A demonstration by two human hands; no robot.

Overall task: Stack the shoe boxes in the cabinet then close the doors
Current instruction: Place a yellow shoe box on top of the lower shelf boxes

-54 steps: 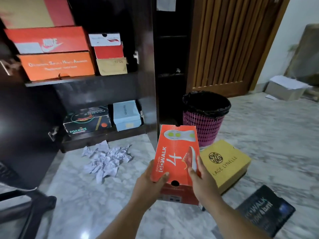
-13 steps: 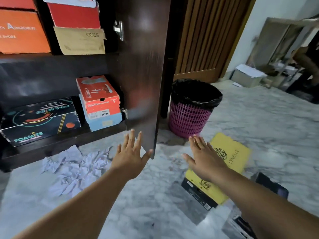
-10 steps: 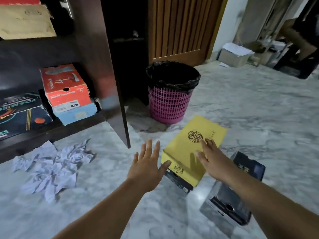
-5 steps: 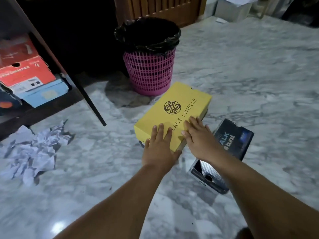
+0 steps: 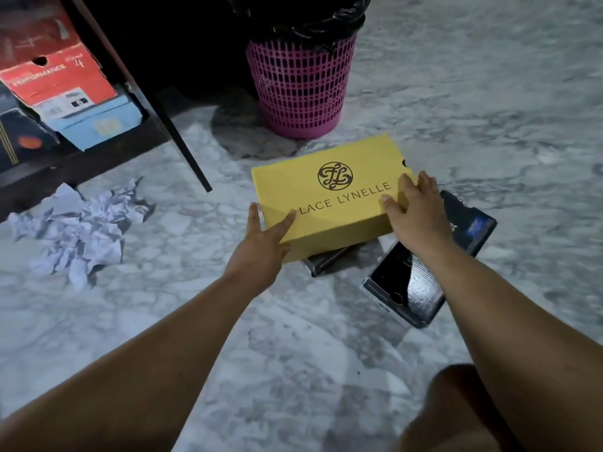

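A yellow shoe box [image 5: 329, 203] printed LACE LYNELLE lies on the marble floor, its black base showing under the near edge. My left hand [image 5: 261, 239] grips its near left corner, thumb on the lid and fingers down the side. At the right end, my right hand [image 5: 414, 216] holds it with the thumb on top and fingers over the edge. A black shoe box [image 5: 424, 288] lies just right of it, partly under my right wrist. On the cabinet's bottom shelf [image 5: 81, 161] a red box [image 5: 55, 76] sits on a light blue box [image 5: 101, 125].
The open cabinet door [image 5: 176, 132] juts out left of the yellow box. A pink bin [image 5: 300, 83] with a black liner stands right behind the box. Crumpled white paper [image 5: 78, 230] lies on the floor at left. A black box [image 5: 19, 138] is on the shelf's left.
The red box went from my hands onto the light blue box in the cabinet. Both hands then came down to the yellow box and spread from its near edge to its two ends.
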